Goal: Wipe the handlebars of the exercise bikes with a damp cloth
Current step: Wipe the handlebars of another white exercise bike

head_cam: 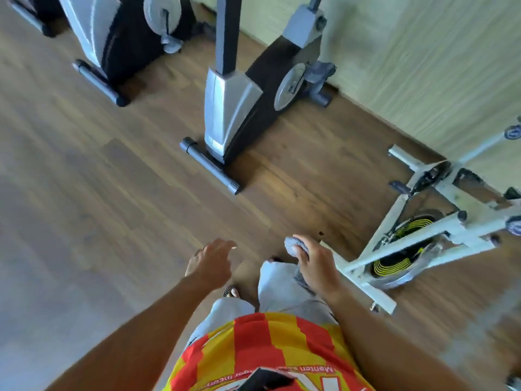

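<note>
My right hand (315, 263) grips a bunched grey cloth (293, 245), which sticks out past the fingers and hangs below the palm. My left hand (211, 262) hangs free beside it with loose fingers and holds nothing. A black and silver exercise bike (239, 108) stands ahead in the middle. A second one like it (112, 38) stands at the upper left. A white spin bike (439, 221) with a yellow-striped flywheel stands at the right. No handlebars are in view on any bike. The frame is motion-blurred.
Wooden floor (98, 179) spreads to the left and centre. A pale wall (423, 52) runs behind the bikes. The middle bike's floor bar (211, 170) juts toward me. The white bike's base bar (363, 283) lies close to my right leg.
</note>
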Demonstrator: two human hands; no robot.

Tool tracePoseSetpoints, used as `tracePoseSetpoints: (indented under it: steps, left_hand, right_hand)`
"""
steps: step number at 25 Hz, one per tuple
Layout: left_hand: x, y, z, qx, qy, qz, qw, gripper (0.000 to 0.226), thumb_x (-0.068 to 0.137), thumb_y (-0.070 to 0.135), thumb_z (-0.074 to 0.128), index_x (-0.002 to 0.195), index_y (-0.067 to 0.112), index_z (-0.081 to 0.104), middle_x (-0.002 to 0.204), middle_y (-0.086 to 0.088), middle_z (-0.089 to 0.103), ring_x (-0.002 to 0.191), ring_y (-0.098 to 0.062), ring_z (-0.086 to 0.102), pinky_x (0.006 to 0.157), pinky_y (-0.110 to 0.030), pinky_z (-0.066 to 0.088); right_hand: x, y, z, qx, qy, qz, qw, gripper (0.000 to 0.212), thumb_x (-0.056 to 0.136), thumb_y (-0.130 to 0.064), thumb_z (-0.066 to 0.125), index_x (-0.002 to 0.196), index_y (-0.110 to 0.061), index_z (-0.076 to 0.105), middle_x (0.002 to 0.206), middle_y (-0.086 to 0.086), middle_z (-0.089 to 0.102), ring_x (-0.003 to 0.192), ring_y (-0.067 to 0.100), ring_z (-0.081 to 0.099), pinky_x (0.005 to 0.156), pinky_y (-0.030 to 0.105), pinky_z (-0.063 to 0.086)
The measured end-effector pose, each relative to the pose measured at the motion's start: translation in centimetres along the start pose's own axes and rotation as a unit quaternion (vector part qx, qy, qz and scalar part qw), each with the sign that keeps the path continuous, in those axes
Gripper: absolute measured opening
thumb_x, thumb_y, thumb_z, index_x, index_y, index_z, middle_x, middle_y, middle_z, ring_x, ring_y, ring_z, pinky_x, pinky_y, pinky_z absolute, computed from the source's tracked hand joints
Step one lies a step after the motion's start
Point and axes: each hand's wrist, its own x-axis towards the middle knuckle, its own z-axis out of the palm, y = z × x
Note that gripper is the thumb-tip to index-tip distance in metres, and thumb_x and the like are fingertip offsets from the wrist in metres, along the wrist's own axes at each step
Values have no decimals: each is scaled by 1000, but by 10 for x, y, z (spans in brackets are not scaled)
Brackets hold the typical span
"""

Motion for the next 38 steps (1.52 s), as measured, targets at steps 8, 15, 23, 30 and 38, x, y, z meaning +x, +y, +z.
tracePoseSetpoints:
  steps: [8, 15, 23, 30, 38]
  left_hand:
    - [164, 75, -62, 86, -50, 143, 985, 42, 95, 24, 54, 136, 31, 47, 143, 4, 48, 127, -22, 50, 106, -37, 42]
    - [278, 214, -105, 131, -71, 266, 952, 42, 96, 18, 53, 136, 29, 49, 142, 3, 50, 125, -20, 51, 101, -33, 42]
    - [383, 372, -125, 270, -167, 490, 812, 27, 94, 17, 46, 118, 11, 57, 121, -10, 57, 106, -31, 60, 84, -38, 50]
    - [392, 512, -144, 149, -285, 697, 641, 42, 96, 14, 57, 137, 19, 52, 96, -3, 68, 73, -10, 64, 67, -14, 50]
    - [283, 576, -157, -155, -268, 883, 354, 27, 91, 8, 56, 117, 8, 63, 119, -6, 62, 106, -26, 59, 95, -38, 48]
  right_hand:
    - [109, 18, -37, 68, 109, 131, 983, 28, 97, -13, 54, 122, -11, 66, 117, 1, 70, 104, 12, 61, 85, -1, 30]
    - [197, 44, -123, 106, 199, 195, 954, 22, 98, -15, 57, 117, -20, 67, 99, -3, 72, 80, -1, 63, 72, 6, 41]
    - [239, 75, -171, 119, 424, 350, 826, 28, 95, -34, 53, 117, -23, 66, 111, -9, 73, 98, 12, 68, 83, 25, 50]
    - [269, 17, -243, 67, 673, 470, 567, 23, 95, -25, 58, 116, -22, 68, 105, -18, 69, 92, 2, 62, 78, -1, 37]
    - [220, -72, -304, -140, 784, 487, 360, 26, 97, -21, 57, 120, -16, 66, 110, -10, 69, 97, 2, 61, 88, 4, 40]
